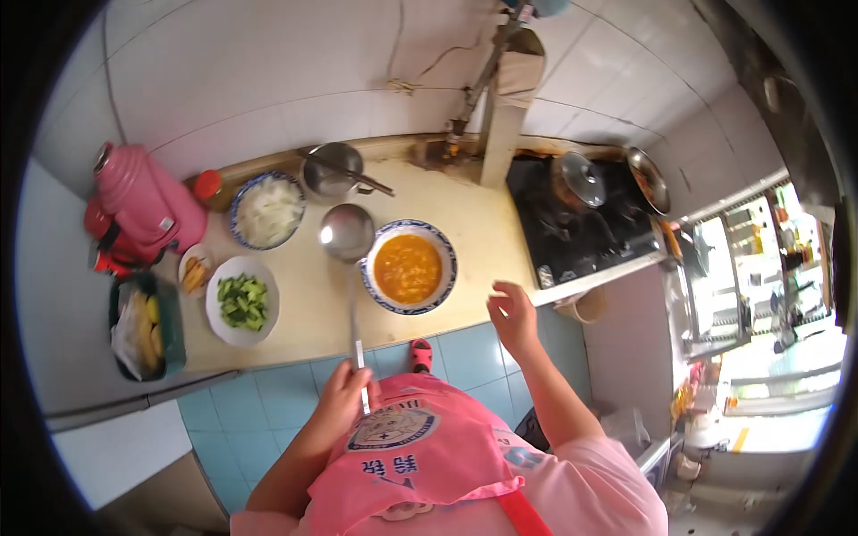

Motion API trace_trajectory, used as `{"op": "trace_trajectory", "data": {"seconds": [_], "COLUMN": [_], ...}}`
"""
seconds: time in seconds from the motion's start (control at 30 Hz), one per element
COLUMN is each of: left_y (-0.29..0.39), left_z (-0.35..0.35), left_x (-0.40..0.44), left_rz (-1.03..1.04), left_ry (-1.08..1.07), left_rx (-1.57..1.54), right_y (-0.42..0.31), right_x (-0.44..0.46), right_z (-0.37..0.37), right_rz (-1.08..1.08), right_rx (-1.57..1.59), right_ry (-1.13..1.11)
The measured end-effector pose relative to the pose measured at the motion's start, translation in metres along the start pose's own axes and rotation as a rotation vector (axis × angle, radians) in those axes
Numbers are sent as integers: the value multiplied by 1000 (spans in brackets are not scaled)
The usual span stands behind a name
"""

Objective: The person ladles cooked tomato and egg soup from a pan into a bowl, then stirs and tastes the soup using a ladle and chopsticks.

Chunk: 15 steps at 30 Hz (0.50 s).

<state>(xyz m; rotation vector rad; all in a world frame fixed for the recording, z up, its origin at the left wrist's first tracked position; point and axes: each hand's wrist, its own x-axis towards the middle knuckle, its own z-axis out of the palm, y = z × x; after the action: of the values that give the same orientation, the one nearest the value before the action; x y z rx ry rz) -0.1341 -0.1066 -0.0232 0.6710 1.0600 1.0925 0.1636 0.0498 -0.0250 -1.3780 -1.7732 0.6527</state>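
Observation:
My left hand (pixel 344 395) is wrapped round the handle of a metal ladle (pixel 347 232). The ladle's round bowl is over the counter, just left of a blue-rimmed bowl (pixel 408 268) of orange, soupy food with yellowish pieces. Whether the ladle touches that bowl I cannot tell. To the right of the bowl, near the counter's front edge, my right hand (pixel 513 314) is raised with its fingers apart and nothing in it. Behind the ladle is a metal pot (pixel 332 171) with chopsticks (pixel 357 176) lying across it.
At the left are a plate of chopped greens (pixel 242 302), a bowl of white shreds (pixel 268 211), a small dish (pixel 195 270), a red-lidded jar (pixel 211 189), pink thermos (pixel 152 201) and green basket (pixel 170 330). A black stove (pixel 581 241) at the right holds a lidded pot (pixel 579 181) and a pan (pixel 647 180).

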Motion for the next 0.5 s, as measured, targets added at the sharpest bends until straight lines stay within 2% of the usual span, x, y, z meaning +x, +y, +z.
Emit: {"op": "trace_trajectory", "data": {"seconds": [0.07, 0.2, 0.27, 0.5], "left_y": [4, 1, 0, -14], "left_z": [-8, -15, -18, -11], "left_x": [-7, -11, -17, -7], "left_rz": [-40, -47, -62, -195], "left_ry": [101, 130, 172, 152], "left_rx": [74, 104, 103, 15], "right_y": [25, 14, 15, 10], "right_x": [34, 107, 143, 238], "right_z": [14, 43, 67, 155], "right_rz": [6, -163, -168, -238], "right_rx": [76, -59, -82, -140], "right_ry": [4, -8, -27, -206]}}
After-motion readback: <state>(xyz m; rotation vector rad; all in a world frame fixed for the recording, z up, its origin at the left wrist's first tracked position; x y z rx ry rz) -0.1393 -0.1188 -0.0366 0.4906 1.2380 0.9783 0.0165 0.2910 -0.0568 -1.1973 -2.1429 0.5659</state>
